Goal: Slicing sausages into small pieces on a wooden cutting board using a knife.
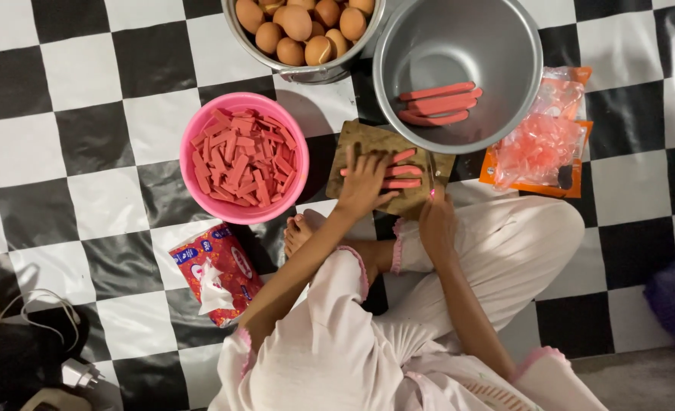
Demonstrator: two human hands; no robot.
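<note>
Head view, looking straight down on a person seated cross-legged on a black-and-white checked floor covering [86, 137]. Left hand [364, 185] reaches forward over the knee, palm down, fingers spread flat and pressing on the sausages [398, 171] lying on the wooden cutting board [368, 141]; three sausages show there, side by side, lengthwise left to right. Right hand [438, 222] sits at the board's near right edge, fingers curled closed around a knife [432, 179] whose thin blade stands across the sausage ends; the handle is mostly hidden in the fist. Both forearms bare, sleeves pale with pink trim. One bare foot [301, 230] shows just below the board. Past the board, one grey metal pot [497, 46] holds three whole sausages, touching. Left of the board, one pink bowl [193, 144] filled with cut sausage strips, too many to count. At top, one metal pot of brown eggs [299, 34], about eleven visible. Right of the board, a heap of clear plastic wrappers on orange packaging [539, 148]. Near left knee, one opened red packet [216, 270].
</note>
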